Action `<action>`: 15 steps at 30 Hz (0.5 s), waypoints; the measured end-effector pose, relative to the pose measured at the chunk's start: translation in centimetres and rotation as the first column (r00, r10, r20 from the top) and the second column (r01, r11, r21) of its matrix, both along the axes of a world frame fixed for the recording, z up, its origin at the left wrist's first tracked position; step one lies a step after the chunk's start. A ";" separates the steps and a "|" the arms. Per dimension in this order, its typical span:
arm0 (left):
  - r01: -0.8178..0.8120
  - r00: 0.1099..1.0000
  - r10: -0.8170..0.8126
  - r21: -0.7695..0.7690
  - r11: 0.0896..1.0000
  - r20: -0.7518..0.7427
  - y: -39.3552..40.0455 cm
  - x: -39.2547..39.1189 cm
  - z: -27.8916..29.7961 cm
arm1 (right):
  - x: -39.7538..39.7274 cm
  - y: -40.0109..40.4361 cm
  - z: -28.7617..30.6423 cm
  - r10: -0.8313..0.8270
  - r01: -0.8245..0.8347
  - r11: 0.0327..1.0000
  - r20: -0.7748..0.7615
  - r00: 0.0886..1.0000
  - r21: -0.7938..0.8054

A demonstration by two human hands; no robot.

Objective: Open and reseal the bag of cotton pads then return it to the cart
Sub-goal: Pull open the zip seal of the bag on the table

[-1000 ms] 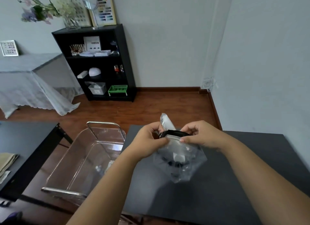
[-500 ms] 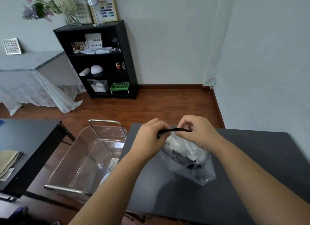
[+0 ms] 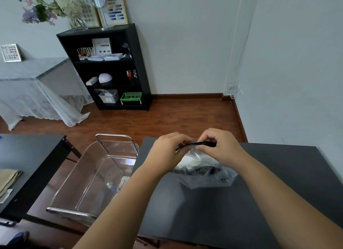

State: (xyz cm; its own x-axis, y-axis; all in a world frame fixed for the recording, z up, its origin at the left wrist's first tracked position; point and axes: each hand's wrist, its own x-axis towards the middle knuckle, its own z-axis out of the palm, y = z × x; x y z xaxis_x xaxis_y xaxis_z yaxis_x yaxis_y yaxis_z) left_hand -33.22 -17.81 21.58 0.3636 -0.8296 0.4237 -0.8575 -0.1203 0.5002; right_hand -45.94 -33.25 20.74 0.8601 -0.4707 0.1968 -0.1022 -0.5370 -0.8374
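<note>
Bag (image 3: 205, 171) top strip, gaping earlier, now pinched flat by both hands (image 3: 194, 148).

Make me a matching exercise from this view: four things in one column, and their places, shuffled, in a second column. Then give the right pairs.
Things
1. bag of cotton pads
2. clear cart
3. green basket
4. vase of flowers

Places
A. on top of the black shelf unit
B. on the floor between the two dark tables
C. pinched at its black top strip by both hands, left hand and right hand
D. on the bottom shelf of the shelf unit

Pairs: 1-C, 2-B, 3-D, 4-A
</note>
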 end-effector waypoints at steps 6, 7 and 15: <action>-0.109 0.992 0.112 -0.050 0.993 0.065 0.5 0.1 0.0 | -1.4 -1.2 -0.8 -0.038 0.051 0.993 -0.117 0.992 0.108; -0.122 0.991 0.125 -0.049 0.991 0.053 0.8 0.3 0.1 | -1.6 -1.4 -0.7 -0.009 0.031 0.988 -0.143 0.990 0.150; -0.028 1.000 0.027 0.168 0.985 0.009 0.7 -1.1 -0.5 | -1.1 -0.7 -0.1 -0.018 0.028 0.996 -0.115 0.993 0.080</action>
State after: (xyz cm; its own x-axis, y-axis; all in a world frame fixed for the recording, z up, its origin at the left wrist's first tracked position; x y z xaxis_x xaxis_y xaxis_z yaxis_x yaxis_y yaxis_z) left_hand -34.29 -17.12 21.13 0.3849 -0.8791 0.2812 -0.8560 -0.2260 0.4649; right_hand -47.02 -33.95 20.63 0.8635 -0.5010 0.0580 -0.2112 -0.4636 -0.8605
